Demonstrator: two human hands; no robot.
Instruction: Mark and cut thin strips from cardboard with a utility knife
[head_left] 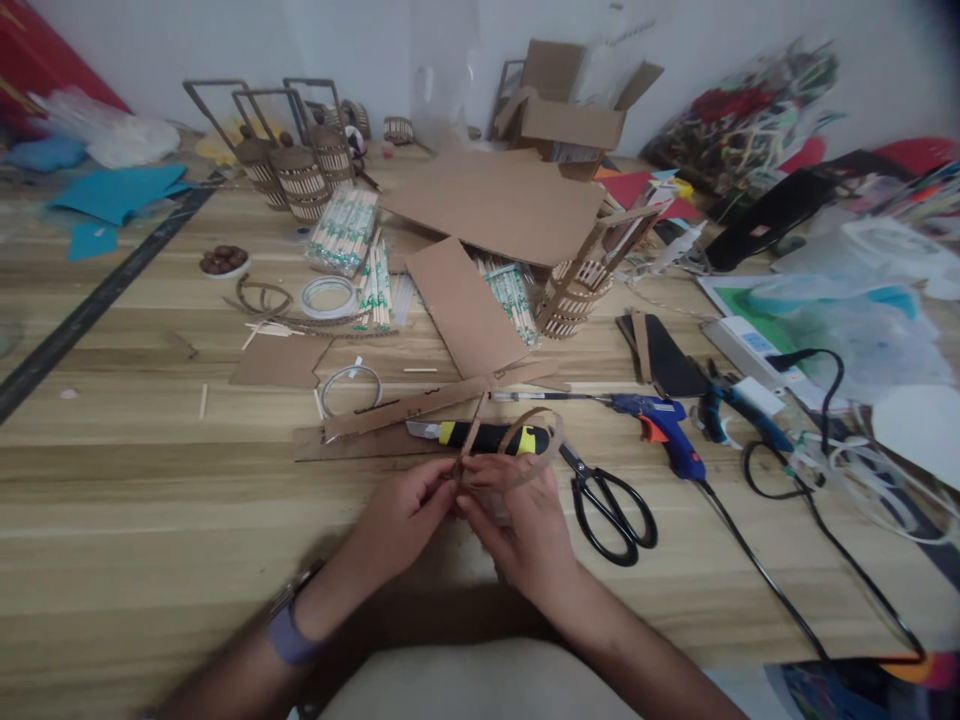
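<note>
- From where I stand, the thin cardboard strip (472, 428) is up in both hands, above the near side of the wooden table (150, 530).
- The left hand (405, 515) has its thumb and forefinger closed in a pinch on the strip.
- The right hand (531, 515) meets it there, fingertips closed on the strip too; the exact pinch point is partly hidden by the fingers.
- One narrow length of the strip sticks up past the fingertips, leaning slightly, while the rest curls in loose loops over the right hand's fingers.
- It looks brown, slim and flexible, bent into rounded curves; its finer surface is too blurred for me to read.
- Just beyond the fingers, and partly crossed by the strip, lies a black and yellow utility knife (491, 438).
- Black-handled scissors (611, 505) rest beside the right hand, with a blue glue gun (667, 425) farther right.
- Past the knife I see a long cardboard piece (409, 405) and, beyond that, a broader cardboard panel (469, 310).
</note>
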